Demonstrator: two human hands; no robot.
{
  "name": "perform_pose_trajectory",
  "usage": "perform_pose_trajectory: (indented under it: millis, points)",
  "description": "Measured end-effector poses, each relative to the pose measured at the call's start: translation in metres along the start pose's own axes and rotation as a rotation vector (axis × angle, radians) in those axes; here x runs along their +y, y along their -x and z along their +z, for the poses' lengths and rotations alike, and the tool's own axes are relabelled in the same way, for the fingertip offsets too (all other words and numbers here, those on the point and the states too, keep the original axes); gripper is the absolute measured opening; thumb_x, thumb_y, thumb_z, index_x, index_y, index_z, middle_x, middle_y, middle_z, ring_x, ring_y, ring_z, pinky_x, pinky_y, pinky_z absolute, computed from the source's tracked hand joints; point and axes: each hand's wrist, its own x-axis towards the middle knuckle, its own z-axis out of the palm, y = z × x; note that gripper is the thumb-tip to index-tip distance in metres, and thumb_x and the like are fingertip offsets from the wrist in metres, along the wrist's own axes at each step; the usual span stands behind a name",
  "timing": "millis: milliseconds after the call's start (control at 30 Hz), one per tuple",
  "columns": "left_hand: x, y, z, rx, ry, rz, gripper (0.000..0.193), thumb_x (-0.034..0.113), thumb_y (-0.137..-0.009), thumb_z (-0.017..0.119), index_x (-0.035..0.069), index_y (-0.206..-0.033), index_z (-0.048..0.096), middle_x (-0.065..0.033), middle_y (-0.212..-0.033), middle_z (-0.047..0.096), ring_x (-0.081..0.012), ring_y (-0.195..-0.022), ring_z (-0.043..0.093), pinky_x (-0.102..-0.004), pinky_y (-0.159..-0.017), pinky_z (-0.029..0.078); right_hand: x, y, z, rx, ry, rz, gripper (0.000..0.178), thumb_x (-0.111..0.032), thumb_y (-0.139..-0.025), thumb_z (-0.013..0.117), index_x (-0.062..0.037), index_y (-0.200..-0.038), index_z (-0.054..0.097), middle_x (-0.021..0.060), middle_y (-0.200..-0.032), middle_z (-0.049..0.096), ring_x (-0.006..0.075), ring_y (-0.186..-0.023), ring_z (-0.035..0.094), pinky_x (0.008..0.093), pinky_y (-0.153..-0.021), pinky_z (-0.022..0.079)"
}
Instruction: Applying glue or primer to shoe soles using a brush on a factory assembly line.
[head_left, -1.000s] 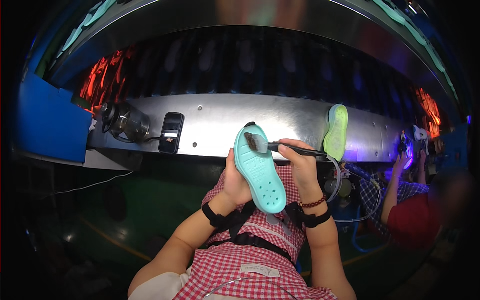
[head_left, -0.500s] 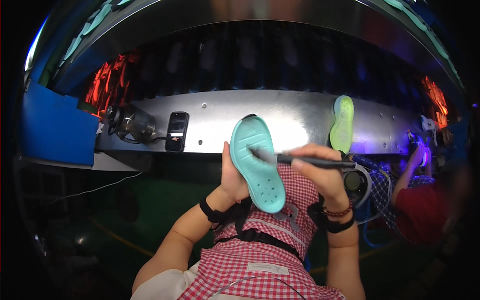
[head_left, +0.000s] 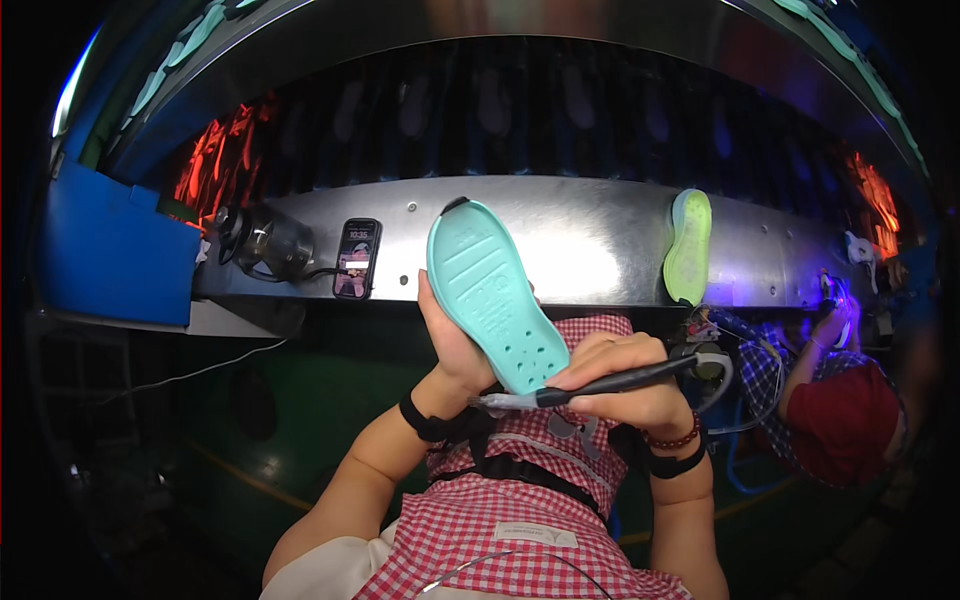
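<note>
Turquoise sole [head_left: 495,290] held in the curled left hand [head_left: 455,345]; right hand [head_left: 635,400] clasped round a brush [head_left: 555,396] near the sole's lower end; brushing seems underway, coverage unclear

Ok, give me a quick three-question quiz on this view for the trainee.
1. Which hand holds the black-handled brush?
2. True or false: the phone lies left of the yellow-green shoe sole on the metal bench.
3. The small holes in the turquoise shoe sole are in: A) its end nearer the person; B) its far end; C) its middle.

Key: 1. The right hand; 2. True; 3. A.
</note>
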Motion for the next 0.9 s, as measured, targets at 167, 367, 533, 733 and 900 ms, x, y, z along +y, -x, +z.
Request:
perform_pose_trajectory:
  millis: [167,367,533,733,900]
  points:
    - [-0.005,-0.005,0.002,0.115,-0.018,0.193,0.082,0.067,-0.081,0.006,0.002,-0.104,0.051,-0.0142,-0.085,0.059,-0.0248,-0.074,0.058,-0.037,-0.068,0.049,0.007,0.004,0.005,0.19,0.059,0.14,0.024,0.004,-0.068,0.067,0.0002,-0.092,0.065,0.0117,-0.089,0.064,0.0165,-0.078,0.06,0.0248,-0.071,0.048]
    - [0.007,-0.005,0.003,0.075,-0.02,0.24,0.084,0.068,-0.08,0.005,0.002,-0.103,0.051,-0.0141,-0.084,0.059,-0.0243,-0.074,0.058,-0.0359,-0.069,0.049,0.002,0.008,0.006,0.3,-0.127,0.05,0.027,0.002,-0.065,0.069,-0.001,-0.091,0.065,0.0112,-0.087,0.065,0.0192,-0.081,0.061,0.0266,-0.073,0.048]
    - [0.015,-0.003,0.004,-0.033,0.059,0.256,0.082,0.069,-0.08,0.011,0.002,-0.105,0.05,-0.0147,-0.085,0.058,-0.0258,-0.072,0.057,-0.0375,-0.066,0.049,0.001,0.006,0.006,0.019,0.104,0.01,0.023,0.002,-0.066,0.068,0.001,-0.089,0.065,0.0132,-0.09,0.064,0.02,-0.084,0.061,0.029,-0.077,0.048]
    - [0.019,-0.008,0.009,0.144,-0.105,0.316,0.085,0.073,-0.076,0.014,0.003,-0.107,0.05,-0.0153,-0.089,0.056,-0.0261,-0.073,0.056,-0.0396,-0.067,0.047,0.012,0.007,0.007,0.274,0.005,0.129,0.025,0.005,-0.067,0.066,0.0008,-0.091,0.064,0.0138,-0.092,0.063,0.0203,-0.084,0.061,0.0285,-0.077,0.048]
    - [0.023,-0.004,0.005,-0.025,0.011,0.261,0.087,0.074,-0.075,0.013,0.002,-0.107,0.049,-0.0165,-0.089,0.056,-0.0272,-0.072,0.056,-0.039,-0.066,0.048,0.008,0.01,0.003,0.044,-0.15,-0.044,0.023,0.003,-0.066,0.067,-0.0015,-0.089,0.066,0.0144,-0.088,0.065,0.0197,-0.082,0.061,0.0286,-0.073,0.047]
